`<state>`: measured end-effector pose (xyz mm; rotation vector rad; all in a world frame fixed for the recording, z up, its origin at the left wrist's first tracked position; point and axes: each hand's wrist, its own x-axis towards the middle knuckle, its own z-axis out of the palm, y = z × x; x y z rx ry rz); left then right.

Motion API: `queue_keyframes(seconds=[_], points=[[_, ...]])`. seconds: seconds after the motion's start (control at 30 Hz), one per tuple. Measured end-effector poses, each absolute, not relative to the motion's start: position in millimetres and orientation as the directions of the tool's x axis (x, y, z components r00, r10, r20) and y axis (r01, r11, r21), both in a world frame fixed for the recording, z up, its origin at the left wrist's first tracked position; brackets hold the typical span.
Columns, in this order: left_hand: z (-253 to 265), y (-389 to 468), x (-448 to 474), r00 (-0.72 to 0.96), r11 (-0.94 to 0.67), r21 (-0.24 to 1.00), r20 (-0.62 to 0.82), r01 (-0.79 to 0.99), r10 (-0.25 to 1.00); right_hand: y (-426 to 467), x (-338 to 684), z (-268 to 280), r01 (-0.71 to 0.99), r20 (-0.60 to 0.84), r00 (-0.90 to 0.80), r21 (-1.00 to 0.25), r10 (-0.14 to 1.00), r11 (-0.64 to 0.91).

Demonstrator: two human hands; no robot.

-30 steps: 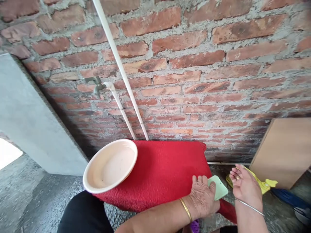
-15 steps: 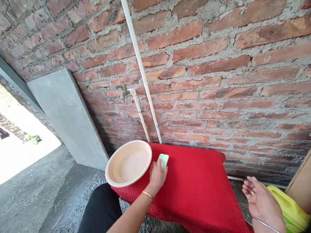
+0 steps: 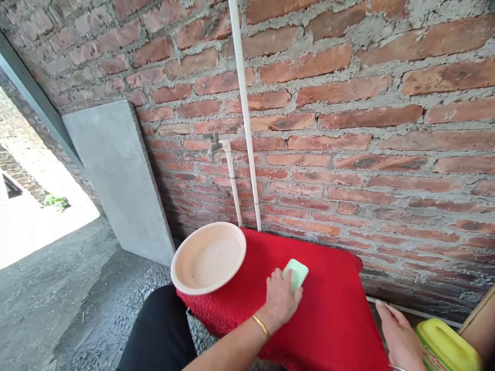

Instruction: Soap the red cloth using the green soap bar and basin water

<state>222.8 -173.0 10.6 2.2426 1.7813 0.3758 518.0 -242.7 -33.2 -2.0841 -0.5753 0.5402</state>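
Count: one pale green block (image 3: 298, 272), one red cloth (image 3: 328, 304), one basin (image 3: 196, 246), one tap (image 3: 213, 145), two white pipes (image 3: 246, 113), one grey slab (image 3: 116, 172), one yellow container (image 3: 450, 341); two hands, one bangle on each wrist, gold (image 3: 261, 325) on the left, silver (image 3: 396, 367) on the right. Writing: the yellow container, just right of the right hand (image 3: 400, 335), bears a partly visible green label with reddish print, too small to read. Pose: left hand (image 3: 281, 299) is palm down, its forearm rising from the lower edge; fingers and thumb pinch the near end of the pale green block, which lies under and just beyond the fingertips, over the red cloth; right hand is raised beside the cloth's right edge, partly cut off by the frame; whether its fingers are spread or pressed together, I cannot tell. Basin sits left of the left hand, on the cloth's far-left end; tap and pipes stand beyond that hand, against the brick wall (image 3: 332, 121); grey slab leans farther left.
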Motion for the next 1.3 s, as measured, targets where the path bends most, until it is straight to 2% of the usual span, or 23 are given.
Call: queue_keyframes(seconds=[0.1,0.2,0.27,0.37,0.47,0.53,0.63,0.8,0.9,0.97,1.07,1.17,1.23,1.3], points=[[23,-133,178,-0.029,-0.003,0.255,0.12,0.967,0.992,-237,514,-34,0.301,-0.311,0.705,-0.683,0.638,-0.666],[23,-111,157,-0.126,0.094,0.189,0.168,0.977,0.978,-228,504,-29,0.337,-0.361,0.657,-0.646,0.662,-0.685],[17,-113,165,-0.104,0.076,0.173,0.161,0.982,0.981,-223,499,-28,0.349,-0.362,0.648,-0.641,0.67,-0.684],[2,-136,205,0.037,-0.059,0.198,0.114,0.979,0.993,-221,500,-31,0.363,-0.355,0.65,-0.631,0.672,-0.685],[-10,-161,250,0.263,-0.259,0.291,0.025,0.921,0.965,-223,504,-38,0.375,-0.366,0.638,-0.62,0.677,-0.689],[-10,-166,263,0.355,-0.327,0.366,-0.01,0.871,0.935,-225,504,-40,0.386,-0.37,0.627,-0.616,0.685,-0.687],[2,-146,249,0.281,-0.263,0.38,0.01,0.887,0.96,-226,501,-39,0.4,-0.362,0.622,-0.615,0.694,-0.68],[19,-83,189,-0.025,-0.024,0.241,0.196,0.97,0.98,-225,492,-35,0.398,-0.386,0.622,-0.594,0.682,-0.699],[13,-69,186,-0.093,0.052,0.195,0.207,0.979,0.974,-224,491,-37,0.397,-0.379,0.631,-0.592,0.677,-0.701],[4,-78,206,-0.052,0.016,0.185,0.194,0.983,0.98,-224,492,-39,0.39,-0.369,0.638,-0.602,0.676,-0.697],[-9,-109,254,0.127,-0.159,0.2,0.163,0.967,0.978,-225,495,-41,0.384,-0.362,0.635,-0.619,0.682,-0.685],[-11,-132,289,0.305,-0.309,0.287,0.059,0.907,0.95,-227,495,-40,0.389,-0.375,0.625,-0.611,0.685,-0.689],[-5,-130,289,0.309,-0.307,0.322,0.045,0.896,0.95,-227,494,-37,0.394,-0.383,0.622,-0.601,0.684,-0.695],[5,-115,271,0.212,-0.226,0.318,0.081,0.921,0.974,-228,492,-35,0.395,-0.379,0.625,-0.601,0.682,-0.695]])
